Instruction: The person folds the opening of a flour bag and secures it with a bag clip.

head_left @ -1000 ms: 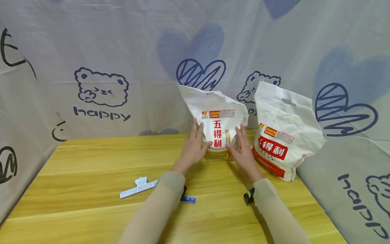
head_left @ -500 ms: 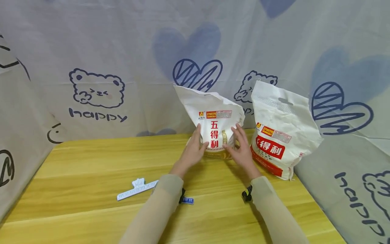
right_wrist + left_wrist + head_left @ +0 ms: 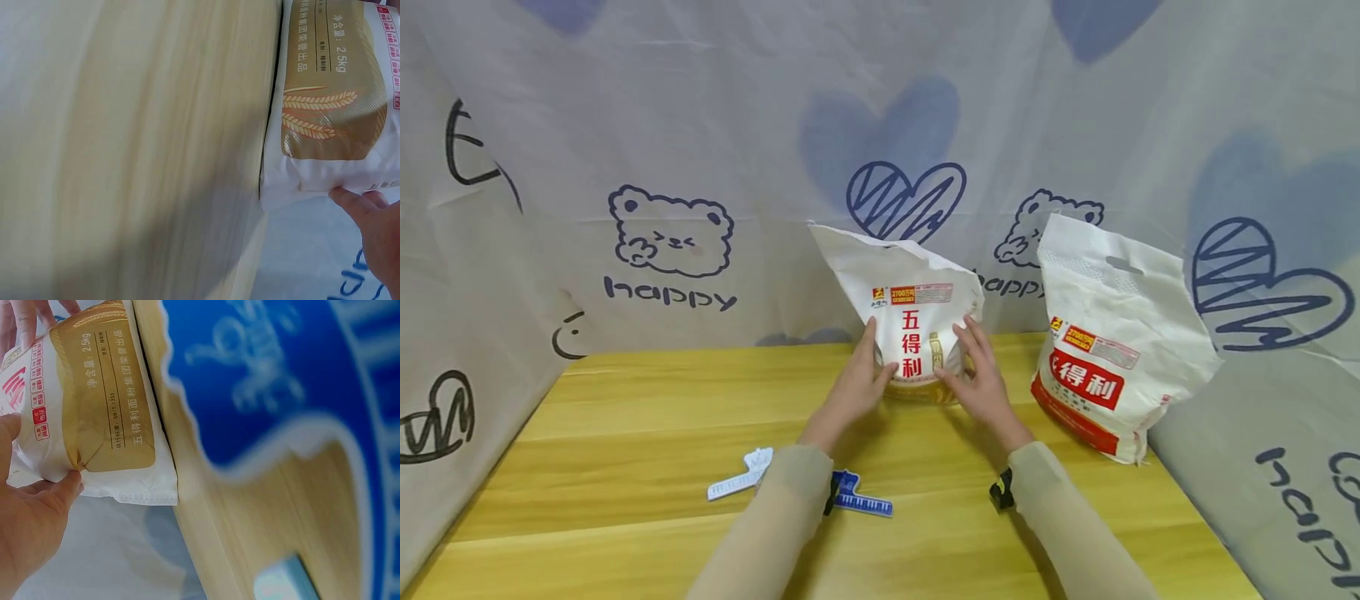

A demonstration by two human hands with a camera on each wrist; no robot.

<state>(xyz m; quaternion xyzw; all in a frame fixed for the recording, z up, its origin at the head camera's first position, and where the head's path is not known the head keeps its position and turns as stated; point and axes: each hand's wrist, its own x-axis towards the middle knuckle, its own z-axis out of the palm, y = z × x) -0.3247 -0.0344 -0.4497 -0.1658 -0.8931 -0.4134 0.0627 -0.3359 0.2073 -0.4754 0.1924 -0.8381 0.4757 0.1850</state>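
A white bag of flour with red lettering and a gold lower part stands upright at the table's far side, its top corner slanting up to the left. My left hand holds its left side, thumb toward the front. On the opposite side my right hand grips it the same way. In the left wrist view, the left thumb and fingers wrap the edge of the bag. The right wrist view has the right hand at the bag's lower side, some fingers hidden behind it.
To the right stands a second white flour bag with a red label and handle slot. A blue piano-key clip and a pale one lie near my left forearm on the wooden table. A printed cloth hangs behind.
Between my hands the bag of flour has moved left, so the gap to the second bag is wider. My left forearm has moved with it, showing more of the blue clip.
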